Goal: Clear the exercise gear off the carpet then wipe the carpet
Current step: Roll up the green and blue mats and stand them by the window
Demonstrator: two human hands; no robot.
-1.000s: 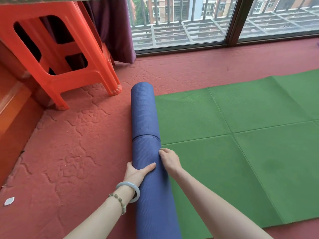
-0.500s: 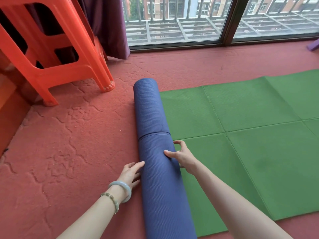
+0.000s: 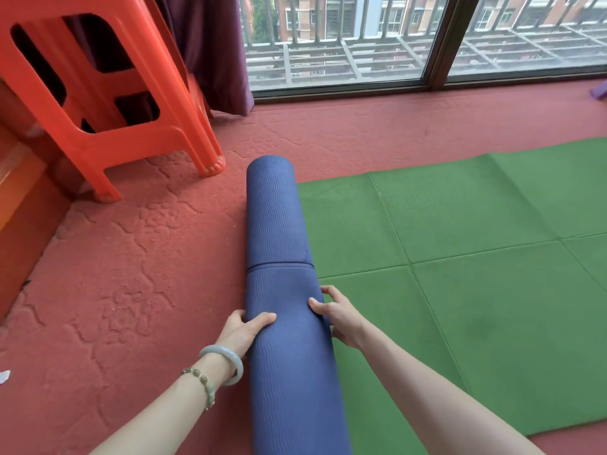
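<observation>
A rolled blue yoga mat (image 3: 279,231) lies lengthwise on the floor along the left edge of the green carpet (image 3: 476,290). My left hand (image 3: 243,330) grips the roll from its left side, thumb across the top. My right hand (image 3: 338,316) holds the roll's right side, thumb on the mat and fingers curled against it above the green carpet. The near end of the roll runs out of view at the bottom.
An orange plastic stool (image 3: 108,93) stands at the upper left on the red floor (image 3: 131,274). A purple curtain (image 3: 210,54) hangs by the window (image 3: 361,37). A purple object (image 3: 599,90) shows at the right edge, a white scrap (image 3: 4,377) at the left.
My left hand, open beside the roll half a second ago, now clasps it again. My right hand stays on the roll's right side. The view has shifted slightly.
</observation>
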